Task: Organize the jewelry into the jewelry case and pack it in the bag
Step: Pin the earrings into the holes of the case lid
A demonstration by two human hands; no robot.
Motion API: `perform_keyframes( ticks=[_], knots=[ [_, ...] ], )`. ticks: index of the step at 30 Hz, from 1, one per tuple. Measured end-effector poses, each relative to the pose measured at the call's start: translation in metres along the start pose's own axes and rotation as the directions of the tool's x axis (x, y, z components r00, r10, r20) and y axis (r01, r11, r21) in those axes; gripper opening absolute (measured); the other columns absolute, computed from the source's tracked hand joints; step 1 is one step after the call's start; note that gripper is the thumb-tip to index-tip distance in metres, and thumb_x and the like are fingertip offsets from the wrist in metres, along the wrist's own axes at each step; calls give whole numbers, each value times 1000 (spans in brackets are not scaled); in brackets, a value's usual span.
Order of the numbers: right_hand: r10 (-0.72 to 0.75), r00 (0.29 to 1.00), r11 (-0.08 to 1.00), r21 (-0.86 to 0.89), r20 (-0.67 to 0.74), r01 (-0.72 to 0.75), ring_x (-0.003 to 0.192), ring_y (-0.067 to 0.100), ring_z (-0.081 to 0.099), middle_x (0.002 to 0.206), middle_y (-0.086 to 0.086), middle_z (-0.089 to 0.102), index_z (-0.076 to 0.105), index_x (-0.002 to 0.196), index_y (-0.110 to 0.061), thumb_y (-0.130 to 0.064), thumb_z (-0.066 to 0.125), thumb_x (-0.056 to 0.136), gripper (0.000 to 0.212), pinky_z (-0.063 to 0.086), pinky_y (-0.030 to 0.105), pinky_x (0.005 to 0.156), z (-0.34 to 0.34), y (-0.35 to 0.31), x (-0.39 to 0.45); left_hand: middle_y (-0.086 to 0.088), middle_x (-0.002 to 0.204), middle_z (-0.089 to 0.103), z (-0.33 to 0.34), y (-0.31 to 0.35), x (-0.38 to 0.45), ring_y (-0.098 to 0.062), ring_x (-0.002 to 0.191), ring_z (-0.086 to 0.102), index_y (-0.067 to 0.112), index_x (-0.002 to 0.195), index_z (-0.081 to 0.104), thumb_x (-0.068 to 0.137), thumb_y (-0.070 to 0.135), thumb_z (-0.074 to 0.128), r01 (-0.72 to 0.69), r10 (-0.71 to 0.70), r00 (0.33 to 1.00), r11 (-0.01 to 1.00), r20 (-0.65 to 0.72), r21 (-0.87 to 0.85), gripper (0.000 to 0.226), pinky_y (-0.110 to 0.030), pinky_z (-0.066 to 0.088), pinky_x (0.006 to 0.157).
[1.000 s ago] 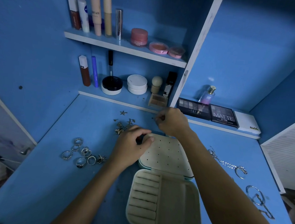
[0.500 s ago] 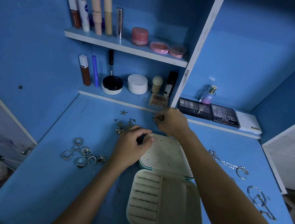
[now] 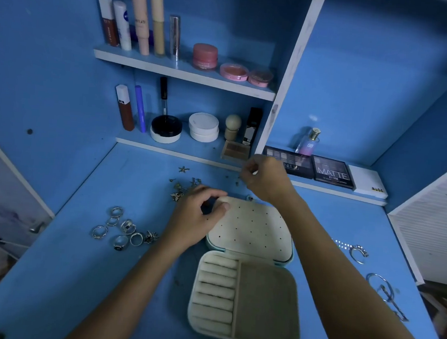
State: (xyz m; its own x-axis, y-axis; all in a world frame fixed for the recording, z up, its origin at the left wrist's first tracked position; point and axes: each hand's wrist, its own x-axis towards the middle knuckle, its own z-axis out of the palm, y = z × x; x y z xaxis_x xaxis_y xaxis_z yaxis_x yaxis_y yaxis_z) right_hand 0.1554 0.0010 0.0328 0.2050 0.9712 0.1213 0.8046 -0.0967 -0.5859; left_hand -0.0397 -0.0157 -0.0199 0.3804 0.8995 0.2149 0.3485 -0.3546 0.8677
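The cream jewelry case (image 3: 246,301) lies open on the blue desk, ring rolls on the left of its tray. Its perforated lid panel (image 3: 252,228) lies flat beyond the tray. My left hand (image 3: 196,221) grips the lid's far left corner, thumb on top. My right hand (image 3: 266,181) hovers just past the lid's far edge, fingertips pinched on something tiny, apparently a small earring. Loose earrings (image 3: 181,190) are scattered beside my left hand. Several rings (image 3: 124,229) lie further left. A chain with a ring (image 3: 355,251) and bangles (image 3: 385,289) lie on the right.
Two shelves (image 3: 184,74) at the back carry cosmetic tubes, jars and compacts. Eyeshadow palettes (image 3: 332,173) and a perfume bottle (image 3: 308,143) sit on the ledge close behind my right hand. Blue walls close in the desk on both sides. No bag shows.
My right hand has edged slightly away from the lid toward the back ledge, fingers still pinched. My left hand stays on the lid's corner.
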Motion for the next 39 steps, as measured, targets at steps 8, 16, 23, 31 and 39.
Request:
perform_keyframes(
  ticks=[8, 16, 23, 31, 39],
  knots=[
    [212, 977, 857, 475, 29, -200, 63, 14, 73, 75, 6, 69, 65, 82, -8, -2, 65, 91, 10, 60, 26, 62, -38, -1, -27, 15, 89, 63, -6, 20, -4, 0, 85, 57, 28, 106, 71, 88, 22, 72, 23, -28, 999, 993, -38, -114, 19, -10, 43, 77],
    [185, 981, 796, 578, 54, -182, 76, 15, 75, 93, 17, 72, 70, 98, -1, -2, 61, 96, 9, 59, 20, 70, -60, 4, -49, 15, 91, 68, -26, 47, -30, -9, 86, 61, 31, 99, 68, 87, 24, 74, -1, -4, 1000, 979, -23, -204, 15, -22, 47, 75],
    [116, 985, 754, 635, 127, -171, 86, 20, 76, 94, 14, 74, 70, 94, -5, -4, 65, 94, 5, 60, 26, 74, -60, -7, -78, 11, 94, 68, -32, 52, -73, -12, 87, 61, 27, 96, 65, 87, 28, 74, -172, 165, 984, 979, -71, -106, 12, -28, 48, 72],
    [-7, 968, 861, 494, 252, -122, 75, 12, 66, 81, 11, 69, 73, 94, -6, -1, 64, 94, 11, 59, 24, 68, -53, -31, -114, 9, 95, 66, -27, 32, -109, -12, 92, 63, 24, 96, 62, 88, 29, 69, -402, 406, 896, 914, -180, 59, 12, -19, 44, 75],
    [-141, 904, 905, 422, 404, -47, 72, 8, 68, 75, -3, 72, 75, 89, -10, -1, 66, 92, 13, 57, 22, 69, -45, -55, -136, 1, 98, 67, -16, 18, -126, -14, 96, 64, 9, 95, 64, 92, 33, 66, -391, 403, 882, 915, -245, 96, 24, -21, 44, 82]
  ],
)
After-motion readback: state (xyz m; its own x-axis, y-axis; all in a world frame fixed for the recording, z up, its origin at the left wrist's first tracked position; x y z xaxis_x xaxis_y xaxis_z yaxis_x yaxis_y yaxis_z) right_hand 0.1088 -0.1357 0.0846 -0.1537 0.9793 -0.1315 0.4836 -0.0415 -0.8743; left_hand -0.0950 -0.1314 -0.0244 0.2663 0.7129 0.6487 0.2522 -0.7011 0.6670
